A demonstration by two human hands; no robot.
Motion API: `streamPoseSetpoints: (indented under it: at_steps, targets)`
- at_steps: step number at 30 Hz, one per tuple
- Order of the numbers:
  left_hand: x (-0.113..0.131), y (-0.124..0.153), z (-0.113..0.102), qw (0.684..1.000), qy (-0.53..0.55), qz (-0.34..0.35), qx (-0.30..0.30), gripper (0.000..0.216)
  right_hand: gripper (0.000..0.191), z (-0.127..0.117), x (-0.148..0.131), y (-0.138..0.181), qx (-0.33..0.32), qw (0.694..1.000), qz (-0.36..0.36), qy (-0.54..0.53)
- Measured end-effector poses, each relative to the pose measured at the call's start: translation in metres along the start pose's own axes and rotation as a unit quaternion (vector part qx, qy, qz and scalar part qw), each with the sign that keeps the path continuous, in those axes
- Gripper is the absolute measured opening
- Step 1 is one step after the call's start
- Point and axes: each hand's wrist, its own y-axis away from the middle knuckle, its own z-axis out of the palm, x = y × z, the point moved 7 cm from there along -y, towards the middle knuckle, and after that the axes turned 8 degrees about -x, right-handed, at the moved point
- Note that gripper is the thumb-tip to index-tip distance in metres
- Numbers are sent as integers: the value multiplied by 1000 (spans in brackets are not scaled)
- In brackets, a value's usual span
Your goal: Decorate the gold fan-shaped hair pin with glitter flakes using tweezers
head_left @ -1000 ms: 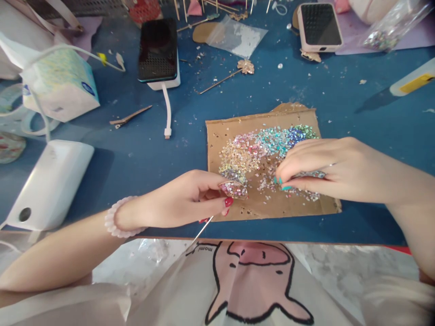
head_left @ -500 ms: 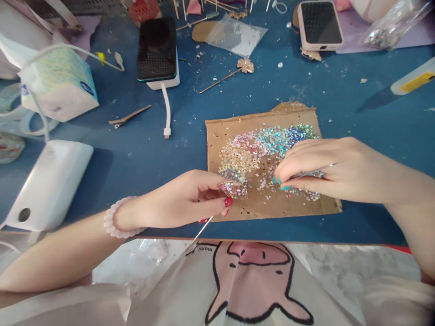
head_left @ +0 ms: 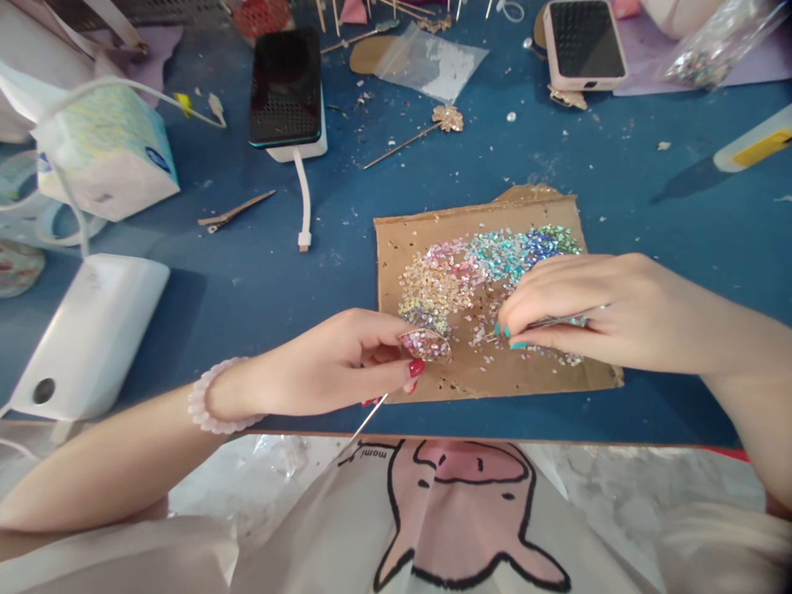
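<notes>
My left hand (head_left: 346, 363) is closed on a hairpin whose head (head_left: 426, 345) is covered with pinkish glittering chips; its thin metal stick (head_left: 370, 419) comes out below my fingers. In my right hand (head_left: 594, 309), thumb and fingers pinch a pair of slim metal tweezers (head_left: 548, 322). Their tips point left, down among pale chips. A piece of brown cardboard (head_left: 470, 381) lies under both hands. Across it spread small shiny chips sorted by colour: yellow (head_left: 426, 285), turquoise (head_left: 500, 254) and blue (head_left: 539, 244). Some chips are hidden beneath my right hand.
Behind the cardboard lie a flower-headed hairpin (head_left: 446, 119), a plastic bag (head_left: 433, 64) and a pale phone (head_left: 586, 45). Leftward are a dark phone (head_left: 285, 87) with a white cable (head_left: 305, 202), a metal clip (head_left: 238, 212), a tissue pack (head_left: 108, 153) and a white device (head_left: 92, 334).
My right hand has tilted slightly, so more of the tweezers shows. The left hand and the hairpin have stayed in place.
</notes>
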Motion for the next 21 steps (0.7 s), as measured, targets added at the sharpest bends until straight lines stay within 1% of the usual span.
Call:
streamPoseSetpoints:
  at_steps: [14, 18, 21]
  targets:
    - [0, 2, 0, 1000, -2, 5, 0, 17, 12, -2, -4, -1, 12, 1000, -25, 7]
    - [0, 1, 0, 1000, -2, 3, -2, 17, 11, -3, -7, 0, 19, 999, -28, -2]
    - [0, 1, 0, 1000, 2, 1, -1, 16, 11, -2, -9, 2, 9, 999, -28, -19]
